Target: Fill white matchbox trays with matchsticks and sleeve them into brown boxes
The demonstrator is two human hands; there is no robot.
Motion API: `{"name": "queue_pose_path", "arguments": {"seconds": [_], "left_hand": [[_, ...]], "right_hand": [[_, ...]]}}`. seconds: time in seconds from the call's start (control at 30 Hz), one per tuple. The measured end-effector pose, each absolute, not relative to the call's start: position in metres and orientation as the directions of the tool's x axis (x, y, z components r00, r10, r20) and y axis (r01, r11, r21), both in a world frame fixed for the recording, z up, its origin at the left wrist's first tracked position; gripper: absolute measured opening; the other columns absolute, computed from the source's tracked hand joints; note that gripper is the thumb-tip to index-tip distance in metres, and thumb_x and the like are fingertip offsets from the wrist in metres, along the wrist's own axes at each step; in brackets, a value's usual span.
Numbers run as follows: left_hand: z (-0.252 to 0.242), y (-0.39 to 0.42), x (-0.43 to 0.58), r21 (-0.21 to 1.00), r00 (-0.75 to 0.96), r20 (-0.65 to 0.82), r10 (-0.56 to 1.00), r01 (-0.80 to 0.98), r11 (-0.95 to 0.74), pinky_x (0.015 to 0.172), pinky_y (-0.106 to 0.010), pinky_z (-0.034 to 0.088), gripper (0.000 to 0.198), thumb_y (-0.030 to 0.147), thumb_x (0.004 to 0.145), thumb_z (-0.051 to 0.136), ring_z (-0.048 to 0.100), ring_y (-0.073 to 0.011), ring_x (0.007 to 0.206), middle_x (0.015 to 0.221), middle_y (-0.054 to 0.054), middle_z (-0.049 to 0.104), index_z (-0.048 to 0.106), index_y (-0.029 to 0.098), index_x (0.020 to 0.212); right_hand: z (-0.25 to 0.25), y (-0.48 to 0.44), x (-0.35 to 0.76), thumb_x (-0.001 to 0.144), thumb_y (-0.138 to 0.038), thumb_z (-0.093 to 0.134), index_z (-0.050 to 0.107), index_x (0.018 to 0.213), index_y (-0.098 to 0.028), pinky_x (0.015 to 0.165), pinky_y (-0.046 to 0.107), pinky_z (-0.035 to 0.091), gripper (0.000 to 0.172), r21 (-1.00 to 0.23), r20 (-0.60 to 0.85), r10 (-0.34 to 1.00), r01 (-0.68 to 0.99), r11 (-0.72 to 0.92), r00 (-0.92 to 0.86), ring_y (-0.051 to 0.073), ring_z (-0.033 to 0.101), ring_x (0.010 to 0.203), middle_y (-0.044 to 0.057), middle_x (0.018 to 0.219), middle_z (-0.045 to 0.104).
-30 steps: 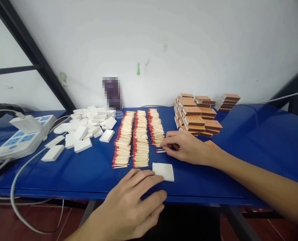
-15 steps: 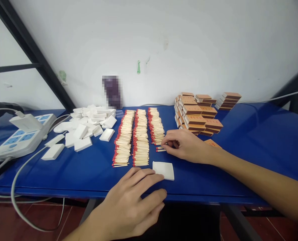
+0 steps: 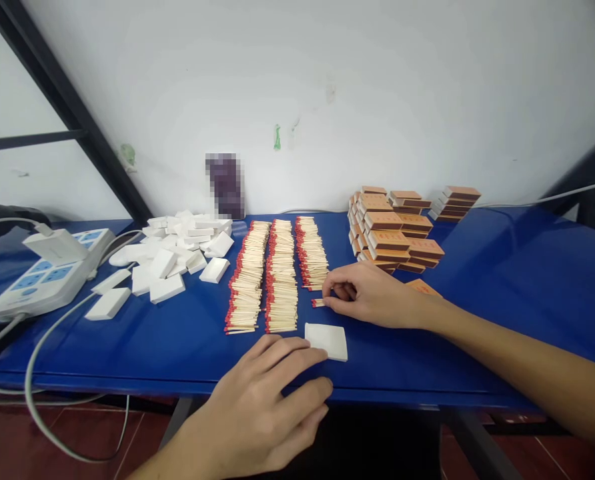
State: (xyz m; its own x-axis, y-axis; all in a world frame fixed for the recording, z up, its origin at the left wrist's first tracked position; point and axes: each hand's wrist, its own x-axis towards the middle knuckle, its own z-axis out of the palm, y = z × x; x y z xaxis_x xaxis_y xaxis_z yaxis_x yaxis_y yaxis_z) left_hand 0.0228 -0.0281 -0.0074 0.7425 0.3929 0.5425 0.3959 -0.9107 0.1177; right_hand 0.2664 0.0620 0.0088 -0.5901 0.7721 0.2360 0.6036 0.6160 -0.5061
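Note:
My right hand (image 3: 372, 293) rests on the blue table (image 3: 502, 280), its fingers pinched on a few red-tipped matches (image 3: 318, 303) just below the right-hand match row (image 3: 311, 253). Beside it lie two longer rows of matches (image 3: 265, 277). My left hand (image 3: 262, 407) lies at the table's near edge, fingers loosely spread, fingertips touching a white inner matchbox tray (image 3: 327, 341). An orange matchbox sleeve (image 3: 422, 287) peeks out behind my right wrist.
A heap of white inner trays (image 3: 170, 257) sits left of the matches. Stacked orange matchbox sleeves (image 3: 397, 230) stand at the back right. A white power strip (image 3: 42, 270) with grey cables (image 3: 32, 373) lies at the far left. A white wall is behind.
My right hand has drawn a few matches down out of the right-hand row and curled its fingers over them. My left hand has stayed by the white tray.

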Motion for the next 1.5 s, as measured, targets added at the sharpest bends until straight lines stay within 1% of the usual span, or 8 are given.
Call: {"name": "queue_pose_path", "arguments": {"seconds": [0.17, 0.33, 0.67, 0.87, 1.07, 1.13, 1.27, 1.5], "left_hand": [[-0.0080, -0.0284, 0.0219, 0.122, 0.744, 0.538, 0.397, 0.397, -0.910, 0.094, -0.040, 0.052, 0.017, 0.014, 0.093, 0.057, 0.062, -0.0245, 0.110, 0.118, -0.007, 0.069, 0.067, 0.017, 0.106], [-0.0084, -0.0286, 0.0222, 0.125, 0.735, 0.547, 0.401, 0.402, -0.907, 0.095, -0.041, 0.053, 0.016, 0.014, 0.093, 0.058, 0.061, -0.0251, 0.111, 0.116, -0.007, 0.069, 0.067, 0.017, 0.106], [-0.0082, -0.0287, 0.0217, 0.116, 0.745, 0.541, 0.390, 0.393, -0.912, 0.092, -0.041, 0.053, 0.017, 0.015, 0.094, 0.057, 0.061, -0.0254, 0.109, 0.118, -0.008, 0.068, 0.066, 0.017, 0.108], [-0.0085, -0.0286, 0.0220, 0.119, 0.743, 0.544, 0.389, 0.391, -0.913, 0.092, -0.041, 0.052, 0.016, 0.015, 0.094, 0.057, 0.061, -0.0255, 0.109, 0.118, -0.008, 0.068, 0.066, 0.016, 0.107], [-0.0089, -0.0280, 0.0220, 0.118, 0.751, 0.539, 0.381, 0.381, -0.917, 0.092, -0.041, 0.051, 0.016, 0.015, 0.094, 0.057, 0.060, -0.0258, 0.110, 0.119, -0.008, 0.068, 0.066, 0.016, 0.107], [-0.0093, -0.0280, 0.0215, 0.119, 0.751, 0.538, 0.382, 0.381, -0.917, 0.091, -0.041, 0.051, 0.015, 0.015, 0.094, 0.057, 0.060, -0.0257, 0.110, 0.118, -0.008, 0.068, 0.066, 0.016, 0.107], [-0.0105, -0.0288, 0.0203, 0.117, 0.750, 0.539, 0.383, 0.383, -0.916, 0.092, -0.042, 0.051, 0.015, 0.016, 0.095, 0.057, 0.060, -0.0256, 0.110, 0.118, -0.008, 0.068, 0.066, 0.016, 0.107], [-0.0112, -0.0284, 0.0214, 0.113, 0.749, 0.538, 0.387, 0.391, -0.914, 0.093, -0.042, 0.050, 0.016, 0.015, 0.094, 0.058, 0.059, -0.0257, 0.112, 0.120, -0.007, 0.067, 0.066, 0.016, 0.108]], "right_hand": [[0.0079, 0.0636, 0.2661, 0.086, -0.024, 0.057, 0.065, 0.072, -0.019, 0.051, 0.024, 0.034, 0.017, -0.514, 0.259, 0.784, 0.607, 0.607, -0.565, 0.010, 0.043, 0.050, -0.005, 0.056, 0.051], [0.0051, 0.0660, 0.2652, 0.084, -0.018, 0.055, 0.068, 0.077, -0.019, 0.053, 0.024, 0.035, 0.014, -0.451, 0.330, 0.782, 0.640, 0.623, -0.529, 0.010, 0.045, 0.050, -0.004, 0.057, 0.053], [0.0033, 0.0681, 0.2642, 0.084, -0.017, 0.055, 0.072, 0.078, -0.017, 0.053, 0.023, 0.035, 0.018, -0.415, 0.346, 0.775, 0.655, 0.631, -0.528, 0.010, 0.047, 0.051, -0.003, 0.057, 0.055], [0.0022, 0.0689, 0.2649, 0.082, -0.017, 0.058, 0.072, 0.076, -0.017, 0.051, 0.023, 0.035, 0.015, -0.453, 0.319, 0.793, 0.652, 0.608, -0.519, 0.009, 0.045, 0.048, -0.004, 0.054, 0.054], [0.0064, 0.0642, 0.2662, 0.082, -0.020, 0.059, 0.070, 0.073, -0.017, 0.048, 0.022, 0.033, 0.015, -0.544, 0.253, 0.804, 0.608, 0.579, -0.539, 0.008, 0.042, 0.048, -0.005, 0.053, 0.052], [0.0068, 0.0641, 0.2661, 0.083, -0.021, 0.058, 0.070, 0.073, -0.018, 0.048, 0.022, 0.033, 0.016, -0.556, 0.259, 0.811, 0.605, 0.570, -0.525, 0.009, 0.042, 0.048, -0.005, 0.053, 0.051], [0.0037, 0.0673, 0.2654, 0.084, -0.020, 0.056, 0.072, 0.080, -0.017, 0.049, 0.022, 0.034, 0.016, -0.500, 0.326, 0.812, 0.640, 0.583, -0.485, 0.009, 0.045, 0.048, -0.004, 0.054, 0.054], [0.0013, 0.0686, 0.2666, 0.086, -0.018, 0.056, 0.075, 0.085, -0.016, 0.051, 0.023, 0.035, 0.019, -0.428, 0.375, 0.767, 0.636, 0.642, -0.521, 0.010, 0.048, 0.049, -0.003, 0.056, 0.057]]}}
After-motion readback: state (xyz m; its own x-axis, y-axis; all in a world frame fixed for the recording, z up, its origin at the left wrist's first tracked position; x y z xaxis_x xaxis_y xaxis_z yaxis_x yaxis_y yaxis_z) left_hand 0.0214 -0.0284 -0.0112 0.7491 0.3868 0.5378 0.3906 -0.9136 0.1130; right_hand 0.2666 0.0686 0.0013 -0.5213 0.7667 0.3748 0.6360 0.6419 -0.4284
